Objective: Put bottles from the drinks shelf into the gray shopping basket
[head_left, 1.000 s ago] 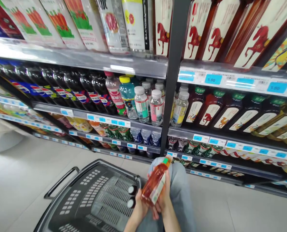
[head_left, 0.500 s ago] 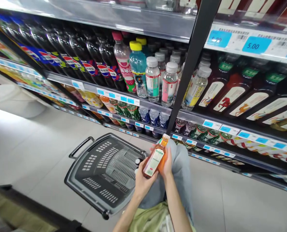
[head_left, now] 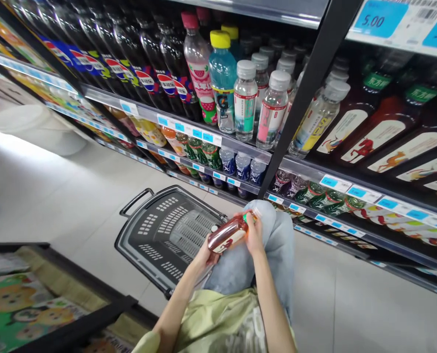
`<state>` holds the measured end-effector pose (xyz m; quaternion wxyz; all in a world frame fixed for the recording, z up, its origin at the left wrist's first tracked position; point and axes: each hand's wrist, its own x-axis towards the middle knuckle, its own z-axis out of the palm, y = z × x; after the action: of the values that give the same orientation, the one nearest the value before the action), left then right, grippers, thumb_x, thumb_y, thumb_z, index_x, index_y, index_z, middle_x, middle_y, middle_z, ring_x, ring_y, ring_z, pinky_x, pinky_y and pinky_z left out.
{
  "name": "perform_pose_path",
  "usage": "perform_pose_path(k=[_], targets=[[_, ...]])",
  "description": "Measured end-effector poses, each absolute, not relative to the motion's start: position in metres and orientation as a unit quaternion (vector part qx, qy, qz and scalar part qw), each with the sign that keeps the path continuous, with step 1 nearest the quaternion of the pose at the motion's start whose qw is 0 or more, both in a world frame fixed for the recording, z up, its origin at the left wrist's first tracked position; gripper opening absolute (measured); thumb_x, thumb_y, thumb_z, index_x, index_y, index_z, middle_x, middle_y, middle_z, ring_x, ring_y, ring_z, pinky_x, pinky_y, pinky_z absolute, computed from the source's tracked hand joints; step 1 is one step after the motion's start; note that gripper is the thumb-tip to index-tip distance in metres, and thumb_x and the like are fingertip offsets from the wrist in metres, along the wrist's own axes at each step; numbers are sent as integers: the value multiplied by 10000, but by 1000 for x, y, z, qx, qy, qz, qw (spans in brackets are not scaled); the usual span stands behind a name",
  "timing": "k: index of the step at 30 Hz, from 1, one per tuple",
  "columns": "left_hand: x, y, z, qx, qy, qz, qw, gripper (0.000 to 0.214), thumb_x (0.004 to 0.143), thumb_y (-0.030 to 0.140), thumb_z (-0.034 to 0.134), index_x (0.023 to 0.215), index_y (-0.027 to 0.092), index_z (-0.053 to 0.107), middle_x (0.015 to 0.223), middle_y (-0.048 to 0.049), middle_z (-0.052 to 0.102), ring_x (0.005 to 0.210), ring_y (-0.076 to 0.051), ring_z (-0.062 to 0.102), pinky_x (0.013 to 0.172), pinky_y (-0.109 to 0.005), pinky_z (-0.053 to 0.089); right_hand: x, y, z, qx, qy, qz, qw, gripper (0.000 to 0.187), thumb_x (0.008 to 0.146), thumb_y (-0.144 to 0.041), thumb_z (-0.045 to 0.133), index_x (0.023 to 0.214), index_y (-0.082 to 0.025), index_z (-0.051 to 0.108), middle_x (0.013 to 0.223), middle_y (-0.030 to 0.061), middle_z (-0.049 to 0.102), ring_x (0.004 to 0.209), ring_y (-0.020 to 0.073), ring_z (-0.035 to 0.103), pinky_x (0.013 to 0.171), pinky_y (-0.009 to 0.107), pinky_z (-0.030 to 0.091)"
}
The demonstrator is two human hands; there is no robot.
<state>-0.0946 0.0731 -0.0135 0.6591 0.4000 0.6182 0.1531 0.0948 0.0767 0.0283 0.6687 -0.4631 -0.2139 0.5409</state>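
A tea bottle (head_left: 227, 235) with reddish-brown liquid, a pale label with a red figure and a green neck band lies tilted above my knees. My left hand (head_left: 205, 256) is closed around its base end. Around the neck end, my right hand (head_left: 254, 235) is closed, with the fingers near the green band. The bottle's cap is blurred. Just left of the bottle stands a grey and black shopping basket (head_left: 154, 240) with a handle. A white cap (head_left: 214, 228) shows at its right side, partly hidden by the bottle.
Shelves of drinks run across the front, with cola bottles (head_left: 144, 73), clear water bottles (head_left: 245, 100) and dark tea bottles (head_left: 372, 132). A black shelf post (head_left: 299, 98) divides them. Behind me at lower left is a rack with green packages (head_left: 12, 304). Pale floor tiles (head_left: 314, 294) lie at right.
The bottle has turned from nearly upright to a flatter tilt, showing its red-figured label. My right hand has shifted to its neck, my left to its base. The view has shifted slightly.
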Motion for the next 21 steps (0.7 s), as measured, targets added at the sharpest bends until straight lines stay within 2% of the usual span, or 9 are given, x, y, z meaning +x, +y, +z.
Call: perform_pose_path(k=[3, 5, 8, 10, 13, 15, 17, 21], targets=[[-104, 76, -2, 511, 673, 191, 500, 633, 911, 742, 429, 692, 198, 669, 554, -63, 619, 521, -195, 562, 534, -294, 436, 91, 75, 26, -566, -294, 469, 610, 456, 952, -632, 652, 951, -182, 729, 942, 108, 810, 838, 247, 757, 774, 337, 590], [-106, 80, 18, 547, 667, 260, 435, 535, 956, 650, 476, 952, 183, 737, 786, -74, 727, 713, -221, 653, 661, -306, 507, 81, 74, 23, -610, -365, 409, 572, 404, 976, -584, 645, 1002, -188, 724, 967, 107, 810, 886, 256, 755, 816, 344, 589], [-102, 88, 55, 662, 581, 318, 350, 506, 1017, 567, 515, 1312, 198, 695, 1056, -85, 730, 936, -239, 684, 823, -338, 561, 60, 71, 20, -608, -544, 352, 459, 264, 997, -430, 656, 1133, -206, 686, 1068, 113, 803, 1002, 272, 748, 898, 373, 589], [-97, 94, 76, 748, 518, 281, 306, 465, 1005, 544, 603, 1324, 222, 709, 1088, -81, 689, 978, -242, 675, 902, -364, 569, 46, 70, 20, -573, -662, 324, 358, 258, 973, -302, 665, 1205, -189, 662, 1149, 136, 785, 1081, 286, 732, 979, 409, 578], [-98, 100, 90, 810, 480, 210, 265, 329, 1016, 494, 633, 1144, 226, 774, 1038, -67, 658, 929, -229, 681, 921, -371, 578, 36, 67, 21, -531, -746, 297, 270, 354, 948, -193, 656, 1296, -135, 623, 1242, 175, 752, 1192, 295, 700, 1080, 447, 538], [-106, 100, 91, 814, 470, 199, 276, 284, 1029, 443, 620, 1131, 224, 769, 1055, -66, 664, 956, -224, 690, 942, -368, 582, 36, 65, 21, -515, -764, 291, 257, 341, 966, -170, 631, 1303, -122, 612, 1245, 178, 744, 1214, 289, 687, 1082, 447, 533], [-117, 96, 90, 807, 461, 200, 309, 279, 1018, 399, 625, 1204, 229, 745, 1120, -74, 677, 1038, -229, 691, 995, -367, 573, 38, 63, 20, -500, -777, 285, 256, 288, 979, -165, 627, 1264, -129, 618, 1212, 175, 744, 1195, 290, 683, 1064, 452, 535], [-135, 82, 87, 785, 472, 191, 352, 322, 927, 299, 637, 1232, 222, 706, 1184, -89, 687, 1108, -240, 677, 1029, -362, 554, 39, 61, 18, -469, -800, 276, 253, 263, 951, -150, 687, 1205, -157, 620, 1178, 174, 743, 1154, 312, 675, 1040, 470, 530]])
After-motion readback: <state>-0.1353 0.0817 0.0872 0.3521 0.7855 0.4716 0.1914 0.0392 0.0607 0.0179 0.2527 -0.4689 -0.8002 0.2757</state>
